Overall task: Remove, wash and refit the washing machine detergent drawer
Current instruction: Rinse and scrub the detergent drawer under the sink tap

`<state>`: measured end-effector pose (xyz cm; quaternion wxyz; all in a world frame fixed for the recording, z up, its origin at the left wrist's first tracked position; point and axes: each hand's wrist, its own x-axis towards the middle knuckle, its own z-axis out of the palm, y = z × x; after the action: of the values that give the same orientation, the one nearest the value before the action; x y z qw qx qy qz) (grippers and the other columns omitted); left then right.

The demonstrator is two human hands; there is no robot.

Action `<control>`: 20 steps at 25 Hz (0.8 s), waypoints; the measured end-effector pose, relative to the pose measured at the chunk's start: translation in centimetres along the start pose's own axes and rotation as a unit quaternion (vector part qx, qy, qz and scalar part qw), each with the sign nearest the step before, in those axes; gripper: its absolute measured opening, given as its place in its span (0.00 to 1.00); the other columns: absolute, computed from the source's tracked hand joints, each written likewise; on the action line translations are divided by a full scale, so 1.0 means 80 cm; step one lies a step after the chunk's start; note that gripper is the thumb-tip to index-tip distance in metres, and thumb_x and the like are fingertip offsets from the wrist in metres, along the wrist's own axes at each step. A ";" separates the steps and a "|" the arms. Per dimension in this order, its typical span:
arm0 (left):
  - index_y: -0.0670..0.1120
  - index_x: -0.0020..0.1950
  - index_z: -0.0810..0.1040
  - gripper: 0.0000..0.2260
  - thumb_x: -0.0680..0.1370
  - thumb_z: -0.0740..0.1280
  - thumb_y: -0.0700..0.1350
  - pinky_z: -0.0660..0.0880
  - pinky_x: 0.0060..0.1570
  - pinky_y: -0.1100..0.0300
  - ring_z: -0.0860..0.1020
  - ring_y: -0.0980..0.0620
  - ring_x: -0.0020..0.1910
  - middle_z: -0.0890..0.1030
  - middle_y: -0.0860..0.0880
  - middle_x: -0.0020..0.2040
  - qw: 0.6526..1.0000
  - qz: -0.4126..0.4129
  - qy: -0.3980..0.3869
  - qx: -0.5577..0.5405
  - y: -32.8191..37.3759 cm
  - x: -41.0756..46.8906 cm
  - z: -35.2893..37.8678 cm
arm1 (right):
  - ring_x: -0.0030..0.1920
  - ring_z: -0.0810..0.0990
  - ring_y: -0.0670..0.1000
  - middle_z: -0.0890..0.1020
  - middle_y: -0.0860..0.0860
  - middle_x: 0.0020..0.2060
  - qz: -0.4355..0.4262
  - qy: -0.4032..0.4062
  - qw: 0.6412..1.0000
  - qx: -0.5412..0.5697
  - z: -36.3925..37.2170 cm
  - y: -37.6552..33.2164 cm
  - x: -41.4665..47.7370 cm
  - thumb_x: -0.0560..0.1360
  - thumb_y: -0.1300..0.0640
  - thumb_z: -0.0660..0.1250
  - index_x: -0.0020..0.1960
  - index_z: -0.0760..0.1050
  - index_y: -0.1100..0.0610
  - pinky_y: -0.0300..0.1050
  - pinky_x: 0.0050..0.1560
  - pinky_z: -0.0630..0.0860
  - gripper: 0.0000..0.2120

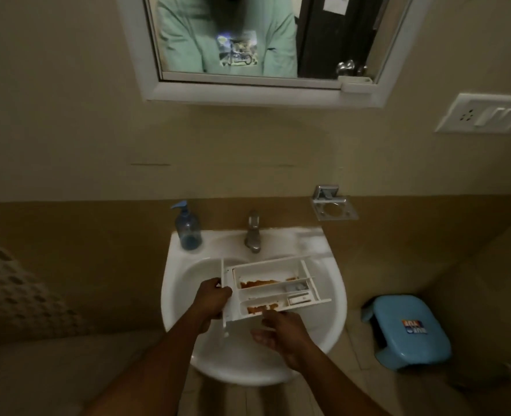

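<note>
White plastic rust-stained drawer [266, 268] over glossy basin [171, 283], left hand [213, 298] fingers gripping it, right hand [284, 333] fingers relaxed.

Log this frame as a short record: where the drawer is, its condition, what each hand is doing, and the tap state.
place: bathroom washbasin
drawer: detergent drawer held over the basin, compartments facing up
condition: brown residue in two compartments
left hand: grips the drawer's front-panel end
right hand: fingers relaxed at the drawer's near edge, thumb clear
tap: no water visibly running
nearby: blue pump bottle on basin rim; blue stool on floor
</note>
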<state>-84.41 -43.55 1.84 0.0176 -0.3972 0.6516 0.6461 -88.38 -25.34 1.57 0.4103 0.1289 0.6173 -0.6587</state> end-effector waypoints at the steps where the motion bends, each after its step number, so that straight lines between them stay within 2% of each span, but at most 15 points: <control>1: 0.44 0.66 0.75 0.16 0.79 0.62 0.36 0.78 0.37 0.55 0.80 0.45 0.49 0.81 0.43 0.54 1.000 -0.002 -0.013 0.009 -0.004 0.012 -0.004 | 0.41 0.84 0.60 0.81 0.61 0.49 0.016 0.012 0.999 -0.038 0.005 -0.005 -0.003 0.76 0.59 0.69 0.56 0.77 0.62 0.50 0.41 0.83 0.11; 4: 0.43 0.66 0.75 0.16 0.79 0.62 0.36 0.80 0.39 0.54 0.81 0.44 0.50 0.81 0.42 0.56 0.999 -0.009 -0.043 0.015 -0.015 0.039 -0.012 | 0.32 0.82 0.54 0.81 0.59 0.35 0.000 0.077 0.989 -0.124 0.014 -0.028 -0.003 0.75 0.60 0.67 0.47 0.79 0.65 0.46 0.33 0.81 0.07; 6: 0.44 0.66 0.76 0.16 0.78 0.63 0.35 0.81 0.43 0.52 0.81 0.43 0.52 0.82 0.42 0.56 0.998 -0.016 -0.056 0.012 -0.018 0.049 -0.011 | 0.28 0.79 0.52 0.80 0.57 0.31 -0.037 0.117 0.983 -0.139 0.019 -0.055 0.001 0.74 0.62 0.66 0.43 0.78 0.64 0.42 0.29 0.77 0.05; 10: 0.43 0.66 0.76 0.16 0.78 0.64 0.37 0.81 0.49 0.48 0.81 0.43 0.53 0.82 0.42 0.57 0.996 -0.030 -0.083 0.020 -0.018 0.069 -0.002 | 0.35 0.83 0.52 0.84 0.57 0.41 -0.139 0.164 0.949 -0.228 0.038 -0.132 0.051 0.75 0.56 0.67 0.50 0.80 0.61 0.45 0.35 0.81 0.09; 12: 0.44 0.67 0.75 0.17 0.78 0.65 0.38 0.81 0.49 0.49 0.81 0.44 0.53 0.81 0.43 0.57 0.996 -0.033 -0.075 0.025 -0.018 0.079 0.005 | 0.42 0.85 0.53 0.84 0.55 0.48 -0.173 0.171 0.918 -0.314 0.051 -0.172 0.089 0.72 0.47 0.69 0.57 0.79 0.59 0.50 0.43 0.84 0.19; 14: 0.45 0.67 0.75 0.16 0.79 0.65 0.39 0.82 0.45 0.52 0.81 0.45 0.53 0.81 0.44 0.57 0.997 -0.038 -0.070 0.020 -0.019 0.083 0.016 | 0.50 0.84 0.55 0.82 0.54 0.54 -0.183 0.148 0.872 -0.428 0.066 -0.202 0.124 0.71 0.40 0.69 0.62 0.76 0.59 0.49 0.48 0.81 0.29; 15: 0.45 0.67 0.75 0.16 0.79 0.65 0.39 0.81 0.44 0.54 0.81 0.46 0.52 0.81 0.44 0.57 0.997 -0.039 -0.065 0.019 -0.019 0.082 0.023 | 0.52 0.83 0.56 0.81 0.54 0.54 -0.190 0.126 0.846 -0.482 0.074 -0.215 0.136 0.72 0.40 0.68 0.63 0.75 0.60 0.47 0.48 0.79 0.28; 18: 0.46 0.66 0.76 0.14 0.80 0.64 0.40 0.78 0.46 0.57 0.80 0.50 0.49 0.81 0.47 0.54 0.999 -0.036 -0.024 0.022 -0.019 0.074 0.040 | 0.51 0.83 0.58 0.82 0.57 0.53 -0.208 0.045 0.802 -0.558 0.091 -0.240 0.162 0.77 0.47 0.67 0.59 0.77 0.61 0.46 0.45 0.77 0.20; 20: 0.46 0.66 0.76 0.14 0.81 0.64 0.40 0.78 0.49 0.57 0.80 0.51 0.50 0.81 0.47 0.55 0.999 -0.020 0.001 0.027 -0.022 0.074 0.046 | 0.49 0.83 0.57 0.83 0.58 0.50 -0.206 0.018 0.770 -0.603 0.095 -0.249 0.175 0.76 0.54 0.68 0.55 0.79 0.63 0.45 0.44 0.78 0.14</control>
<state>-89.28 -43.06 -3.37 0.0410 -0.4101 0.6607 0.6274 -108.54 -39.67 7.73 0.2469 -0.2632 0.9070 -0.2169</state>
